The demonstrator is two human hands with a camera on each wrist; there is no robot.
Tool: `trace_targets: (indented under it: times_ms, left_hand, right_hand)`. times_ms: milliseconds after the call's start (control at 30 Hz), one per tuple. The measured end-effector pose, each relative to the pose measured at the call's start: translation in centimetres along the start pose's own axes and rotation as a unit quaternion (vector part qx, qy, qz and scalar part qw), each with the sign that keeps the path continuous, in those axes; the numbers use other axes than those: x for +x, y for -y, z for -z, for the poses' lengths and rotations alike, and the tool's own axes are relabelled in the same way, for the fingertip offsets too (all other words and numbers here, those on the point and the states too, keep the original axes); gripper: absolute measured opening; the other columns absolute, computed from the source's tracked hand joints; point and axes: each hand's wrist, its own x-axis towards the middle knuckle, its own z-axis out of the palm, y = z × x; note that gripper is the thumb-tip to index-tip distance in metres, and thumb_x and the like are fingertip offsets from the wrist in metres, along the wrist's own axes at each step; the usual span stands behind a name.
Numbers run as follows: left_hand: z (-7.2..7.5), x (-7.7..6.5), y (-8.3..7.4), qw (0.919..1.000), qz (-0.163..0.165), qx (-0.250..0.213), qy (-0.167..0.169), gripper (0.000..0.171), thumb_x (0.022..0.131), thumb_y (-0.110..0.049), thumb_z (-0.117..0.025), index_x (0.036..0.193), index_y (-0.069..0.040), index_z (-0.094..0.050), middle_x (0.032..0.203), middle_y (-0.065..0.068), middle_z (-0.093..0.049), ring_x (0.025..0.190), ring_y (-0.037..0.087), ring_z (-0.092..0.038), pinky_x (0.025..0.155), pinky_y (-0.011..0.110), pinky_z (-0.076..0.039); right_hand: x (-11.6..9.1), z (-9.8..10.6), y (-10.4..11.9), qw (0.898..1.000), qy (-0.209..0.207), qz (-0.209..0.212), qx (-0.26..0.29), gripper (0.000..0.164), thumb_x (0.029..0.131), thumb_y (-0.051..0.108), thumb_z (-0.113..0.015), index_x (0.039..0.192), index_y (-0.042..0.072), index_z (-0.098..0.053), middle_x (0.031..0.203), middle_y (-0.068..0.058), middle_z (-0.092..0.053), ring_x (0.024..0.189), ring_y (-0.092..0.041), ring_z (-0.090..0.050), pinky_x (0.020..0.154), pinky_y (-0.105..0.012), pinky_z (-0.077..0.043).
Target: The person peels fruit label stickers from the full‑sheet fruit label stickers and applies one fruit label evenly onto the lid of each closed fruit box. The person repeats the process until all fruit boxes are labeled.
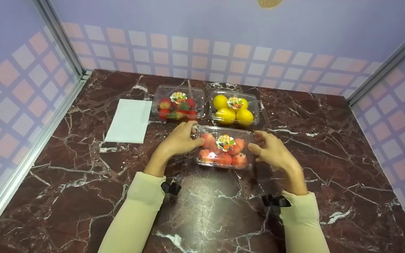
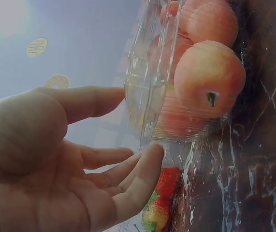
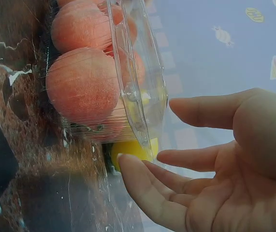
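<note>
A clear plastic clamshell box of peaches [image 1: 223,159] lies lidded on the marble-patterned table, a round fruit sticker on top. At its left side is my left hand [image 1: 180,140], thumb tip at the lid's edge and fingers loosely extended by the far corner. My right hand [image 1: 272,149] is beside the opposite edge, with relaxed fingers and nothing in its grasp. In the right wrist view, a small gap shows between the thumb [image 3: 200,111] and the lid [image 3: 150,72]. The left wrist view shows the left thumb [image 2: 94,101] touching or nearly touching the lid; contact is unclear.
Behind stand a clear box of red and green fruit [image 1: 178,113], apparently strawberries, and a clear box of lemons [image 1: 225,115]. A white rectangular sheet [image 1: 129,121] lies to the left. Patterned panels [image 1: 202,52] enclose the table's back and sides.
</note>
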Motion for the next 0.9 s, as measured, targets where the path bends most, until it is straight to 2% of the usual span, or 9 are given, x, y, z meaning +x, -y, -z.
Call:
trace_targets:
  times_ms: [200, 233, 433, 500, 700, 900]
  left_hand:
    - [0.23, -0.28, -0.14, 0.9998, -0.001, 0.003, 0.021, 0.07, 0.101, -0.027, -0.069, 0.158, 0.004, -0.041, 0.133, 0.021, -0.059, 0.122, 0.035, -0.057, 0.111, 0.049, -0.046]
    - [0.24, -0.32, -0.15, 0.9997, -0.002, -0.001, 0.023, 0.07, 0.101, -0.026, -0.069, 0.157, 0.004, -0.041, 0.133, 0.021, -0.059, 0.118, 0.035, -0.061, 0.108, 0.048, -0.049]
    - [0.25, -0.43, -0.26, 0.999, 0.002, -0.031, 0.032, 0.069, 0.101, -0.022, -0.069, 0.158, 0.006, -0.04, 0.132, 0.023, -0.058, 0.089, 0.031, -0.075, 0.084, 0.034, -0.063]
    - [0.21, -0.42, -0.28, 0.9988, 0.005, -0.037, 0.033, 0.07, 0.101, -0.022, -0.07, 0.158, 0.005, -0.04, 0.132, 0.023, -0.058, 0.088, 0.03, -0.075, 0.08, 0.032, -0.063]
    - [0.12, -0.37, -0.21, 0.9981, 0.01, -0.052, 0.033, 0.07, 0.101, -0.022, -0.07, 0.158, 0.005, -0.04, 0.133, 0.023, -0.057, 0.09, 0.032, -0.075, 0.08, 0.032, -0.063]
    - [-0.05, -0.31, -0.32, 0.9983, 0.005, -0.047, 0.035, 0.068, 0.101, -0.021, -0.07, 0.157, 0.005, -0.042, 0.131, 0.022, -0.059, 0.083, 0.024, -0.072, 0.081, 0.033, -0.062]
  right_hand:
    - [-0.02, -0.1, 0.25, 0.999, 0.018, -0.033, 0.018, 0.066, 0.107, 0.017, -0.063, 0.158, -0.012, -0.033, 0.131, -0.035, -0.062, 0.082, -0.023, -0.07, 0.076, -0.038, -0.066]
    - [-0.06, -0.11, 0.31, 0.999, 0.022, -0.037, 0.023, 0.067, 0.108, 0.017, -0.063, 0.159, -0.012, -0.031, 0.13, -0.035, -0.063, 0.08, -0.021, -0.07, 0.076, -0.037, -0.066]
    - [-0.07, -0.18, 0.3, 0.997, 0.031, -0.05, 0.047, 0.067, 0.108, 0.017, -0.062, 0.16, -0.012, -0.03, 0.131, -0.036, -0.063, 0.074, -0.017, -0.068, 0.075, -0.036, -0.066]
    - [-0.08, -0.18, 0.28, 0.997, 0.03, -0.05, 0.043, 0.067, 0.108, 0.017, -0.062, 0.16, -0.011, -0.03, 0.131, -0.036, -0.063, 0.074, -0.017, -0.069, 0.074, -0.035, -0.066]
    - [-0.05, -0.08, 0.29, 0.998, 0.029, -0.049, 0.04, 0.065, 0.108, 0.016, -0.062, 0.159, -0.011, -0.031, 0.128, -0.035, -0.064, 0.074, -0.018, -0.069, 0.075, -0.037, -0.066]
    - [-0.15, 0.06, 0.22, 0.998, 0.032, -0.046, 0.027, 0.065, 0.109, 0.016, -0.061, 0.16, -0.011, -0.031, 0.125, -0.034, -0.066, 0.071, -0.018, -0.07, 0.076, -0.043, -0.066]
